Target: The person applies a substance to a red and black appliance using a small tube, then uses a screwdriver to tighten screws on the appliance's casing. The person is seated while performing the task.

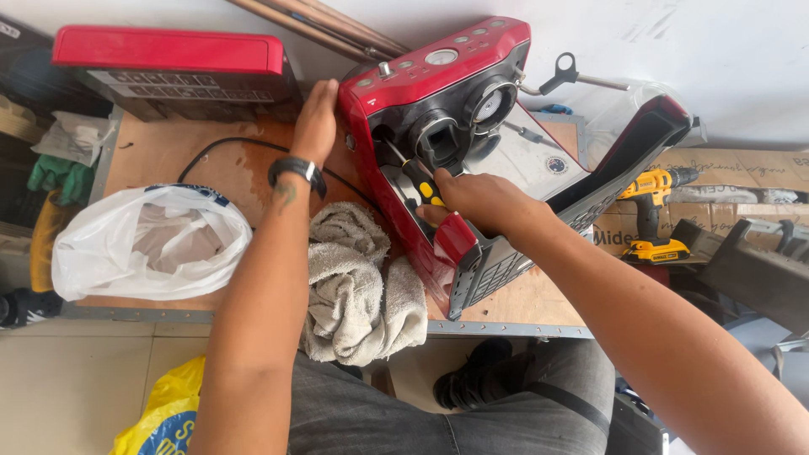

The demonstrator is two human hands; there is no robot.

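Head view: a red espresso machine lies tipped on its back on a wooden surface, its brew-group side turned toward the person. The right hand is wrapped tight round a screwdriver with a black and yellow handle; the shaft runs up and to the left into a recess beside the black group head. The tip itself is hidden in that recess, so whether it sits in a screw cannot be told. The left hand lies flat against the machine's red side wall, fingers spread and holding nothing, bracing the body.

A grey towel is bunched against the machine's near edge, touching it, and a white plastic bag sits well to the left. A second red appliance stands at the back left, and a yellow cordless drill lies off the surface to the right.

To do this well, the driver would best stay in line with the screw, pressed firmly inward, while the bracing hand keeps the casing from rocking. A slipping tip could scar the plastic nearby.
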